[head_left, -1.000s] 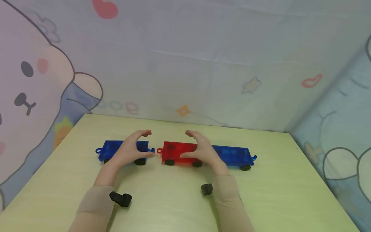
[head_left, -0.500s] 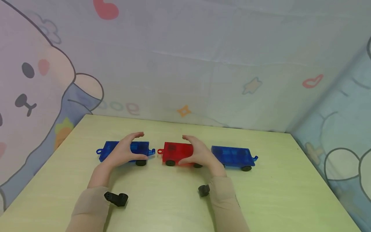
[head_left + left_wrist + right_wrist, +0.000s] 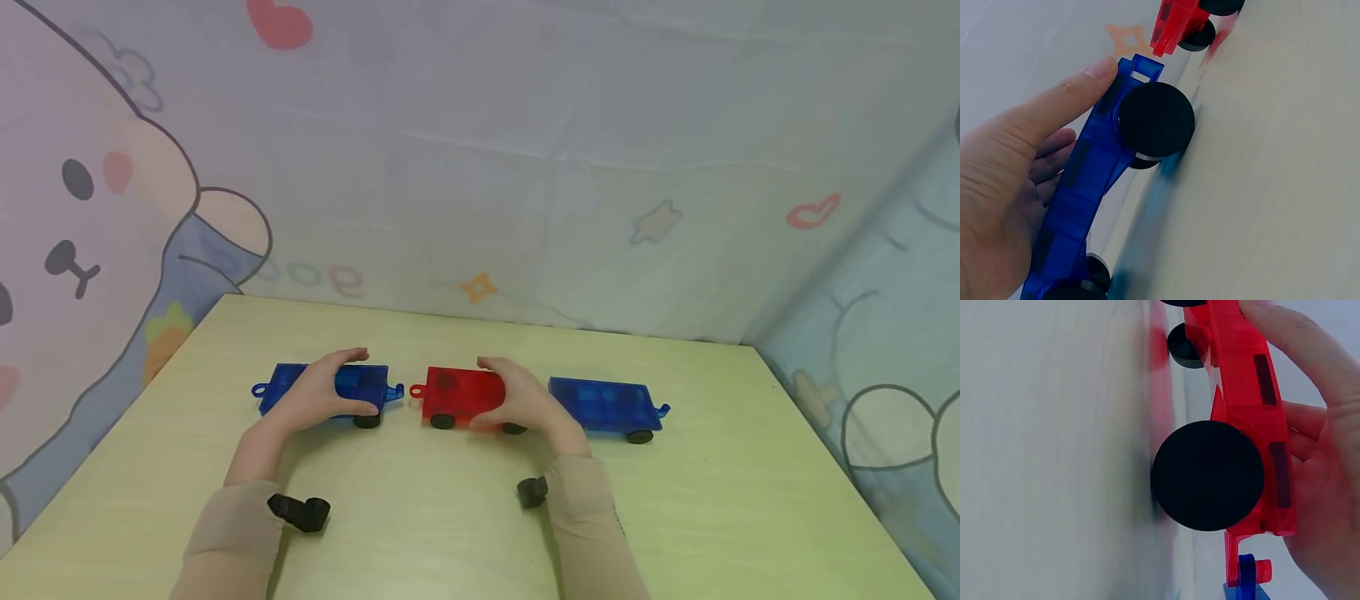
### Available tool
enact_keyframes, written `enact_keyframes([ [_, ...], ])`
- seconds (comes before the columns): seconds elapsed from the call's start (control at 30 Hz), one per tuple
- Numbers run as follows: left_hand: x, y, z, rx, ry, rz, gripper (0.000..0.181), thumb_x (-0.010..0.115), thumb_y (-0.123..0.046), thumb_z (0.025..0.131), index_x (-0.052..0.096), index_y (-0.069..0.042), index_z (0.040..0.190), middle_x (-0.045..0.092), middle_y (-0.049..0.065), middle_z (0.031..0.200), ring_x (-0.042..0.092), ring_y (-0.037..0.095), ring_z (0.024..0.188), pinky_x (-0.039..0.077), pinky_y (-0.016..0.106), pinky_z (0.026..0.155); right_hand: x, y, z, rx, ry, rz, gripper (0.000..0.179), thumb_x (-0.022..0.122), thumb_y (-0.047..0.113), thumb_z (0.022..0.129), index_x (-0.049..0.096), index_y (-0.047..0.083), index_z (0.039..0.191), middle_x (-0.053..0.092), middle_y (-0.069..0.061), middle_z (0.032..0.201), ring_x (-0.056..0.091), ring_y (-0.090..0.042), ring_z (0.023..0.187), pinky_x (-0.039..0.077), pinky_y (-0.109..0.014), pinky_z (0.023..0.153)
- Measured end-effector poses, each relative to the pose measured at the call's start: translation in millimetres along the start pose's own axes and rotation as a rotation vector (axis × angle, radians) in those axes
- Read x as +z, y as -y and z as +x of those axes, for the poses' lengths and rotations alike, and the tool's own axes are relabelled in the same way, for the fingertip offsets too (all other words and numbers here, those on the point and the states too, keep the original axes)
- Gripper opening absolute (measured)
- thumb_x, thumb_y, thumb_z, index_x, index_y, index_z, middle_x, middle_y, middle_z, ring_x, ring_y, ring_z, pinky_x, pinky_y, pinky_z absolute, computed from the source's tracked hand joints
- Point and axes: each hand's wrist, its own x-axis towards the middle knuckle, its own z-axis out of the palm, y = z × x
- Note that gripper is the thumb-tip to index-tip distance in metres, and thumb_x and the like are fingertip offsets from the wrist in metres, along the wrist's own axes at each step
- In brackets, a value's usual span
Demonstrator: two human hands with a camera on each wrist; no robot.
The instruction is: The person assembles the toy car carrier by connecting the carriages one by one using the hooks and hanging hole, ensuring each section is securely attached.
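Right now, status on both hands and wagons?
Left hand holds leftmost blue wagon; right hand holds red wagon. Blue hook and red ring apart, nothing visible between.

Behind the back edge of the pale yellow desk [image 3: 420, 533] is a light grey cloth [image 3: 480, 125] with a filled-in red heart [image 3: 281, 27] and an orange four-pointed star [image 3: 468, 288]. A pale cartoon bear [image 3: 112, 217] shows past the left edge.
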Motion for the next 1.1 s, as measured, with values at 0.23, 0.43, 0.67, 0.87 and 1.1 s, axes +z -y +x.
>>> enact_keyframes([
  [0.23,2.4,-1.9,0.5,0.003,0.006,-0.007,0.09,0.082,-0.036,0.078,0.037,0.002,0.147,0.045,0.022,0.147,0.035,0.044,0.14,0.029,0.062,0.113,-1.7,-1.3,-1.7,0.011,0.004,-0.011,0.092,0.087,0.028,0.072,0.04,0.004,0.148,0.044,-0.011,0.151,0.039,-0.031,0.141,0.035,-0.049,0.115],
  [0.43,1.9,-2.0,-0.6,-0.008,0.003,-0.009,0.09,0.083,-0.035,0.077,0.038,0.002,0.147,0.047,0.022,0.147,0.035,0.043,0.14,0.029,0.062,0.113,-1.0,-2.1,-2.6,0.024,0.002,-0.013,0.092,0.087,0.028,0.072,0.041,0.005,0.148,0.044,-0.011,0.151,0.04,-0.031,0.14,0.037,-0.049,0.114],
  [0.67,1.2,-1.7,-1.7,0.001,0.001,-0.019,0.091,0.084,-0.034,0.077,0.038,0.002,0.146,0.047,0.022,0.147,0.036,0.044,0.139,0.029,0.062,0.113,0.7,-2.1,-3.0,0.038,0.02,0.004,0.086,0.085,0.025,0.074,0.044,0.006,0.146,0.048,-0.011,0.148,0.045,-0.029,0.134,0.04,-0.047,0.111],
  [0.87,1.5,-1.1,-2.3,0.004,0.0,-0.037,0.09,0.084,-0.033,0.077,0.039,0.002,0.146,0.047,0.021,0.147,0.036,0.043,0.14,0.029,0.062,0.113,1.7,-3.2,-3.3,0.028,0.015,-0.002,0.083,0.084,0.023,0.075,0.045,0.006,0.145,0.049,-0.011,0.146,0.046,-0.029,0.133,0.041,-0.048,0.111],
  [1.1,1.1,-1.0,-1.7,0.012,0.0,-0.034,0.088,0.084,-0.03,0.077,0.039,0.001,0.146,0.048,0.02,0.147,0.036,0.043,0.14,0.03,0.062,0.113,0.3,-2.4,-3.9,0.022,0.021,0.004,0.083,0.083,0.024,0.075,0.044,0.008,0.146,0.048,-0.011,0.147,0.046,-0.029,0.133,0.042,-0.048,0.11],
])
